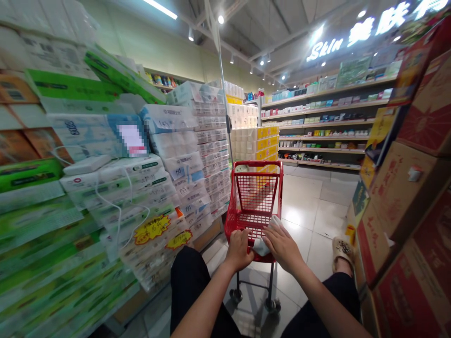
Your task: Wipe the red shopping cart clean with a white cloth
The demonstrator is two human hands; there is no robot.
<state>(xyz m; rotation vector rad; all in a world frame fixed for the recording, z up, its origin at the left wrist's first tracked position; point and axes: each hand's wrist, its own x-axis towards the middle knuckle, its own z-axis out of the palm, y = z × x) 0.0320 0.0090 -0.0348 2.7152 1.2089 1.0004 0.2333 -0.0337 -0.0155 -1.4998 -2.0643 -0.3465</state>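
Small red cart [257, 164] on the tiled floor [303, 188], between the person's bent knees in dark trousers [190, 277]. Near end faces the person; two near wheels [273, 305] in view. White cloth [260, 247] at the cart's near rim, bunched, one end sticking up past the fingers on the right.

Left hand [239, 248] clenched round the near rim at its left corner, thumb toward the cloth. Right hand [279, 243] laid over the cloth, fingers stretched forward across it; cannot tell whether the fingertips pinch it or only press. The two hands nearly meet at the middle of the rim. Cart basket mostly bare mesh from here.

Right of the cart, near the floor's right edge: a beige shoe [342, 248], studded with dark charms, beside stacked cartons [401, 188] in red and brown. Left edge of the floor: tall stack of tissue packs [139, 185], two yellow price tags [152, 229] on its front. White cable [120, 218] trails down over the packs; a pixelated screen [132, 139] stands above it. At the floor's far end, stocked shelves [324, 124], lit sign [362, 32] overhead.
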